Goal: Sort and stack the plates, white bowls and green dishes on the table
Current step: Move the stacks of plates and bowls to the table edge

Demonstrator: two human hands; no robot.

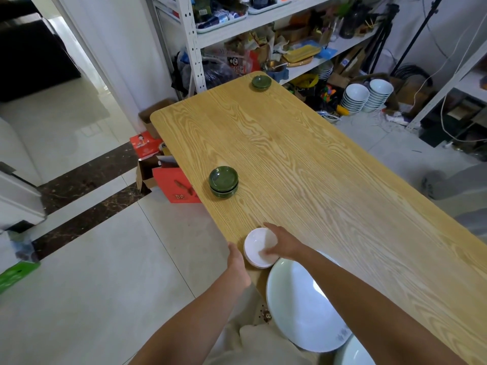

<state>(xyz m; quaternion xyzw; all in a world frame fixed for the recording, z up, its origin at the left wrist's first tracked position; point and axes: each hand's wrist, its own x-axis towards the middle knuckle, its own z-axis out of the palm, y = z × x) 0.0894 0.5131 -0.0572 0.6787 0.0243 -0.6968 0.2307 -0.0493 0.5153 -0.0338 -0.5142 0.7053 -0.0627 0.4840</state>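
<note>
White bowls [259, 248] sit in a short stack at the near left edge of the wooden counter [316, 167], mouths up, and both hands are on them. The right hand [283, 245] lies over the far-right rim, fingers spread and curled down around the side, thumb reaching into the top bowl. The left hand [238, 262] comes in from the counter's edge, flat against the stack's near-left wall; its fingers are mostly hidden behind the bowls, so how far they wrap I cannot tell. Looks like the bowl pile is being squared up or about to be lifted as one.

Just beside the bowls, toward the person, lies a big pale plate [300, 306], face up, nearly touching the stack, and a second plate [353, 351] peeks in at the bottom edge. Up the left side of the counter stands a stack of green dishes [223, 181], well apart from the bowls, and a smaller green stack [261, 83] sits at the far corner.

So the sorting seems mostly done: greens are still in two piles, and those want merging. The next move, I'd judge, calls for a firm two-sided squeeze to keep the bowls nested, since they stand close to the counter's edge and could slip off. Being round, the bowls have no long axis; the stack's axis runs straight up.
</note>
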